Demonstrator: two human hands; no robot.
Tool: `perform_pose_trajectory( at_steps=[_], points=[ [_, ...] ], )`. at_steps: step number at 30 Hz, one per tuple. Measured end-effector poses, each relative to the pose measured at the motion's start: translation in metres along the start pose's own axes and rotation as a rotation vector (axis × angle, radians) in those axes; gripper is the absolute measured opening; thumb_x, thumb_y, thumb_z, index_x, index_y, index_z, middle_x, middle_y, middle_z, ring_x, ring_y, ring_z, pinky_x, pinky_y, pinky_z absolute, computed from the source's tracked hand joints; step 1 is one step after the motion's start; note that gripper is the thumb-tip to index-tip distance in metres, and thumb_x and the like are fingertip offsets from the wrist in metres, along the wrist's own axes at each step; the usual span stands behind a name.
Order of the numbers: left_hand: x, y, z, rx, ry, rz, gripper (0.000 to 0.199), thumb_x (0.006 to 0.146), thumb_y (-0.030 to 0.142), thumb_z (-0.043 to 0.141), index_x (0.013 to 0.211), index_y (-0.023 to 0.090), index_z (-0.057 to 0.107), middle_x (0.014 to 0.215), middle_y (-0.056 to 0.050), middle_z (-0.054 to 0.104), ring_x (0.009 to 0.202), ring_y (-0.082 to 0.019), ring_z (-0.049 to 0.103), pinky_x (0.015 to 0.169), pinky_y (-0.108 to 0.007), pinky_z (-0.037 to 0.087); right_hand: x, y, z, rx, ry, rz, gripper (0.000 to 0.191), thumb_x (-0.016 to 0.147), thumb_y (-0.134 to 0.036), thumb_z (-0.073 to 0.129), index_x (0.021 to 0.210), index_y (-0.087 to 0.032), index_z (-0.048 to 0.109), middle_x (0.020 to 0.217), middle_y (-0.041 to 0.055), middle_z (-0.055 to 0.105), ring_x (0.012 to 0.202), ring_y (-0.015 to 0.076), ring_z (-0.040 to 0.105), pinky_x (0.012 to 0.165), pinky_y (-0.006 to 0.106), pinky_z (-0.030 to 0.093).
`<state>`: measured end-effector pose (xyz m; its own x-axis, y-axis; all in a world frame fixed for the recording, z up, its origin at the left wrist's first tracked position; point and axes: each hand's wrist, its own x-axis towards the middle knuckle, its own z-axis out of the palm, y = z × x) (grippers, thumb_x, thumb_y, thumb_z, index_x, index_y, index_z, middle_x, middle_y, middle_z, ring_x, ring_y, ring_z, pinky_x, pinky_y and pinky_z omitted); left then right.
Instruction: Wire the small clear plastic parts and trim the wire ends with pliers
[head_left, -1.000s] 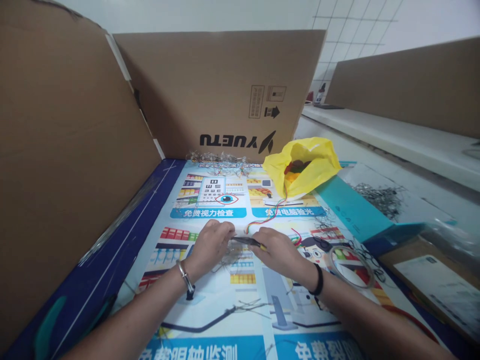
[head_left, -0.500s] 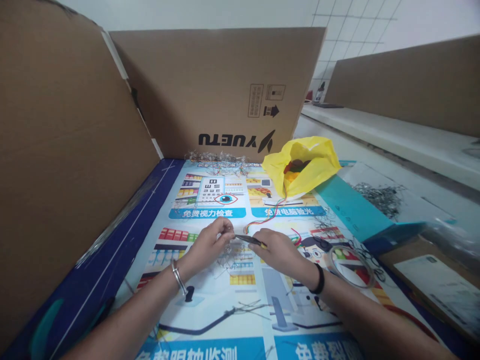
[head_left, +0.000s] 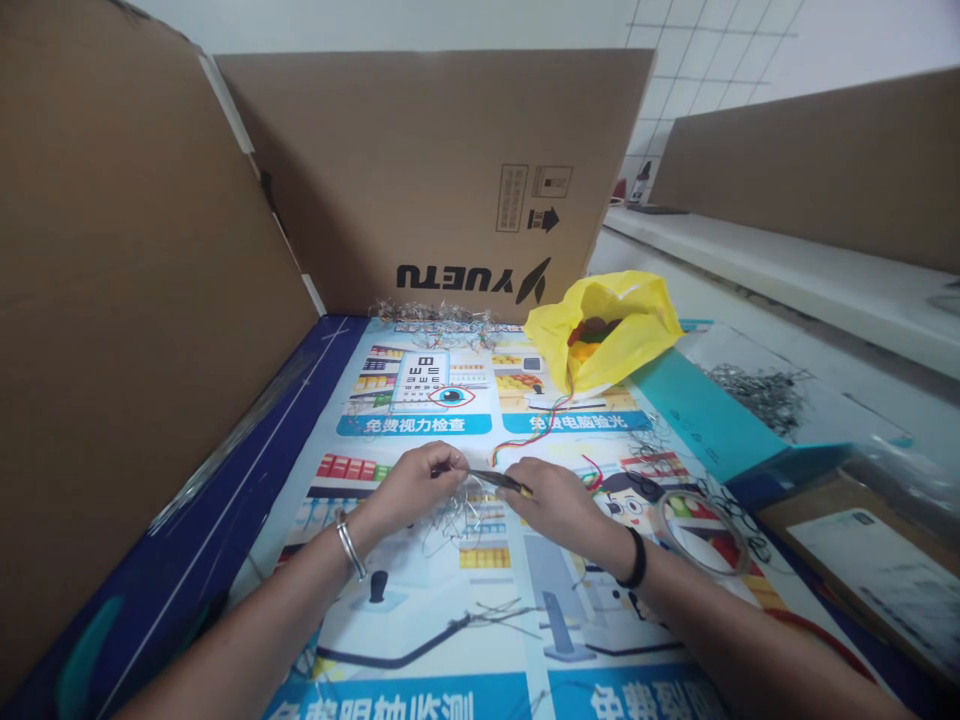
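Observation:
My right hand [head_left: 551,500] is closed around a pair of slim-nosed pliers [head_left: 491,479], whose dark jaws point left. The jaw tips meet the fingertips of my left hand [head_left: 420,487]. Thumb and forefinger of that hand are pinched on thin silvery wire [head_left: 461,512], which spreads in a loose tangle just below the fingers. What exactly sits between the jaws is too small to tell. Beyond the pliers, a bundle of coloured cords [head_left: 536,437] trails from a yellow bag [head_left: 652,325] across the printed sheet [head_left: 420,640].
Cardboard walls [head_left: 360,170] stand at the back and left. Wire scraps [head_left: 442,314] line the back wall; cut wires [head_left: 495,615] lie in front. At right are a tape roll [head_left: 664,530], a teal box flap [head_left: 705,425] and a pile of dark wire pieces [head_left: 769,400].
My left hand has dropped very slightly and the wire tangle beneath it shows more spread out. My right hand and the pliers have hardly moved.

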<state>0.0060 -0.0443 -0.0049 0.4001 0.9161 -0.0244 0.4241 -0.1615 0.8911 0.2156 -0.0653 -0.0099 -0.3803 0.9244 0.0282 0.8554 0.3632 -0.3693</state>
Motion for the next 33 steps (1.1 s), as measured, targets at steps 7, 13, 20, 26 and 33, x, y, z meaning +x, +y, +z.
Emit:
perform_pose_trajectory(
  at_steps=[7,13,20,26,33],
  points=[
    [-0.0016,0.0044,-0.0014,0.006,-0.007,0.056,0.009,0.076,0.024,0.048,0.077,0.017,0.054,0.067,0.003,0.052,0.060,-0.009,0.046,0.055,-0.020,0.037,0.0004,-0.0009,-0.0006,-0.020,-0.012,0.002,0.020,0.084,-0.034,0.047,0.079,-0.019,0.059,0.079,0.0018,0.060,0.072,0.0137,0.054,0.058,0.023,0.029],
    [-0.0026,0.0066,-0.0025,0.102,0.018,0.100,0.019,0.082,0.028,0.042,0.076,0.018,0.057,0.066,0.003,0.054,0.062,-0.010,0.049,0.059,-0.020,0.038,0.0000,-0.0024,-0.0014,-0.048,-0.021,-0.009,0.019,0.084,-0.033,0.048,0.081,-0.019,0.059,0.079,0.0021,0.060,0.073,0.0139,0.054,0.059,0.023,0.030],
    [-0.0039,0.0044,-0.0009,0.218,0.080,0.190,0.019,0.083,0.026,0.042,0.074,0.018,0.056,0.068,0.003,0.055,0.065,-0.010,0.049,0.061,-0.020,0.037,-0.0004,-0.0026,-0.0028,-0.049,-0.026,-0.043,0.021,0.084,-0.036,0.047,0.081,-0.018,0.059,0.080,0.0025,0.059,0.075,0.0142,0.053,0.062,0.023,0.032],
    [-0.0039,0.0024,0.0001,0.242,0.111,0.218,0.018,0.083,0.026,0.042,0.076,0.018,0.057,0.070,0.002,0.057,0.066,-0.010,0.051,0.063,-0.021,0.038,-0.0015,-0.0034,-0.0032,-0.100,-0.004,-0.077,0.019,0.085,-0.033,0.047,0.082,-0.018,0.059,0.081,0.0035,0.058,0.080,0.0151,0.053,0.067,0.023,0.034],
    [-0.0044,0.0014,0.0010,0.229,0.118,0.227,0.019,0.083,0.025,0.042,0.075,0.019,0.057,0.071,0.002,0.059,0.068,-0.011,0.052,0.064,-0.021,0.039,-0.0028,-0.0061,-0.0036,-0.196,0.024,-0.093,0.017,0.084,-0.031,0.047,0.084,-0.018,0.059,0.082,0.0043,0.058,0.080,0.0158,0.052,0.066,0.024,0.034]
  ],
)
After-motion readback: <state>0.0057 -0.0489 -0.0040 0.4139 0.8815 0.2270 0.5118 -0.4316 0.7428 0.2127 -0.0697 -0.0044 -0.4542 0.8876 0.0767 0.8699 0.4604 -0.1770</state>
